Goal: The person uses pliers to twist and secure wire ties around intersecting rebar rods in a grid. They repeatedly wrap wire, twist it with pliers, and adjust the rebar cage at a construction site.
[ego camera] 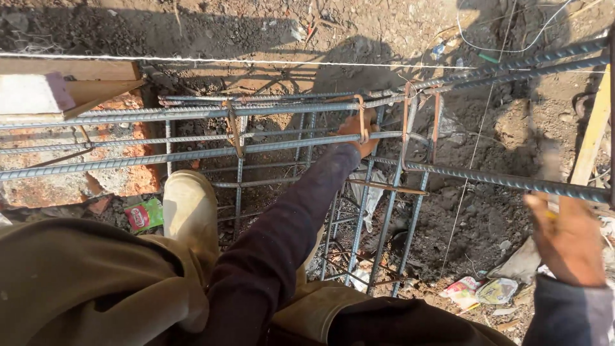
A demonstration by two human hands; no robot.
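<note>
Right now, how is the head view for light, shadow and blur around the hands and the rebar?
Head view: hard low sun, long shadows across the dirt above the rebar cage; the left hand on a bar is sharp but partly shaded; the right hand is smeared by motion blur, grip unreadable; the brick wall glows bright; edges curve a little.

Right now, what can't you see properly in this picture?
All in the head view:
- Left hand: its fingers are tucked behind the rebar cage, so the grip is unclear.
- Right hand: blurred; a yellowish bit beside it can't be identified.
- Cage bottom: lost in shadow and rubble.
- Red-and-green wrapper: too small to tell what it held.
- Wooden plank: cut off by the right edge.
</note>
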